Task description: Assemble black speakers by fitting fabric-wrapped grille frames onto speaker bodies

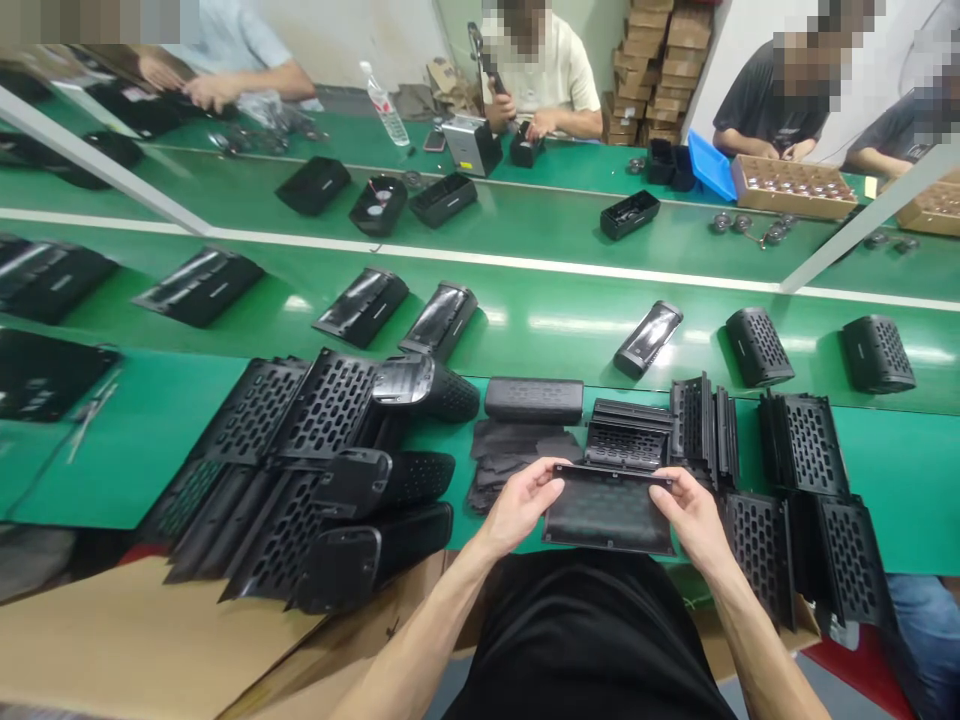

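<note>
Between both hands I hold a black grille panel [607,515], tilted, its long edges running left to right, with dark mesh across its middle. My left hand [525,500] pinches the panel's upper left corner between thumb and fingers. At the upper right corner, my right hand [686,510] grips it the same way. Just beyond the panel lie a pile of dark mesh cloth pieces [510,460] and a stack of slotted black grilles [626,440]. More upright grilles [694,425] stand close past my right hand.
Left of me are stacked grilles [330,400] and rounded black speaker housings [345,565]; more grilles [810,445] stand at right. Speaker bodies [649,340] sit along the green conveyor [555,335]. Opposite, several people handle parts near a bottle [384,110] and a blue tray [711,168].
</note>
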`<action>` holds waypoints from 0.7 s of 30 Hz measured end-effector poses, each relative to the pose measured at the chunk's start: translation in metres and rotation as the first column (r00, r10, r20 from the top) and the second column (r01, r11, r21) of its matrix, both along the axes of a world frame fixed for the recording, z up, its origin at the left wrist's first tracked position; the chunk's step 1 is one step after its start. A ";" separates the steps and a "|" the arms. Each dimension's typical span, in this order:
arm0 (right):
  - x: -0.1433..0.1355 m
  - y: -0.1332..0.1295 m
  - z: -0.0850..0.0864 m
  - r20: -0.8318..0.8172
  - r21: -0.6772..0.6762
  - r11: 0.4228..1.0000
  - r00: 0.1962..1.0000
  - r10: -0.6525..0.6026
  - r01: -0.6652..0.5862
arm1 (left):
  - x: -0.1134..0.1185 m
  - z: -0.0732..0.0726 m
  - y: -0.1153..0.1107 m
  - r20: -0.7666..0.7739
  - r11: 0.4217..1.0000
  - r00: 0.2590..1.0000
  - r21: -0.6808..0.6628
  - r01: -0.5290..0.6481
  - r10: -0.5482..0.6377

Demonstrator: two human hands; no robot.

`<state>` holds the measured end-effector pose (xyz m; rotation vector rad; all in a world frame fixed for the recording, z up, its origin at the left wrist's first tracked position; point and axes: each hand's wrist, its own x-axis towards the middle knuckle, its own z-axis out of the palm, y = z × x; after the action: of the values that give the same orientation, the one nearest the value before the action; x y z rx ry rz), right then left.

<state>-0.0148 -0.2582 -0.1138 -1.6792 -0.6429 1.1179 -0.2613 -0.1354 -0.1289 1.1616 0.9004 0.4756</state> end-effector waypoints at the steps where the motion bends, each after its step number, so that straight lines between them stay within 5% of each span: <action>1: 0.000 0.000 0.002 0.008 0.010 1.000 1.000 0.004 -0.004 | -0.001 0.002 0.002 0.000 1.000 1.000 0.010 0.001 -0.001; 12: -0.001 -0.007 0.019 0.041 0.043 0.998 0.999 0.032 -0.034 | -0.011 0.018 0.006 0.123 1.000 0.992 0.011 0.018 -0.019; 21: 0.001 -0.006 0.021 0.003 0.038 0.999 0.999 0.032 -0.032 | -0.010 0.016 0.007 0.153 1.000 0.988 -0.023 -0.004 0.008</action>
<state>-0.0142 -0.2637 -0.0925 -1.6428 -0.6905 1.1195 -0.2715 -0.1288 -0.1131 1.0869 0.7751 0.5506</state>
